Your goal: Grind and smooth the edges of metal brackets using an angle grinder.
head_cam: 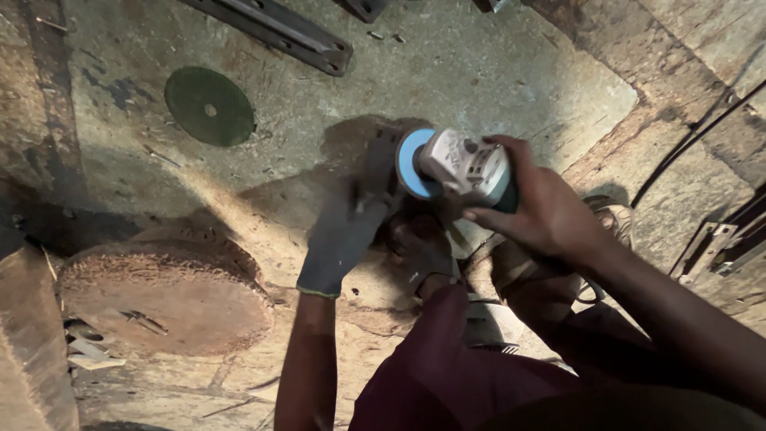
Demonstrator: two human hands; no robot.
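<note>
**Angle grinder held over workshop floor**

The right hand [542, 211] has a closed grip around the body of an angle grinder [463, 169], held low above the floor [495, 72]. The gloved left hand [343, 235] presses at the blue disc guard [408, 164]; its grip appears closed on a dark metal piece, though shadow obscures this. A green cutting disc [210, 106] lies well apart.

A single head-worn camera looks almost straight down from above the person's own knees onto a dusty concrete floor [495, 72], close enough that both forearms fill the lower frame. A round wooden block [163, 299] sits at eight o'clock, a green disc [210, 106] at eleven o'clock, and cables [694, 136] at two o'clock.
</note>
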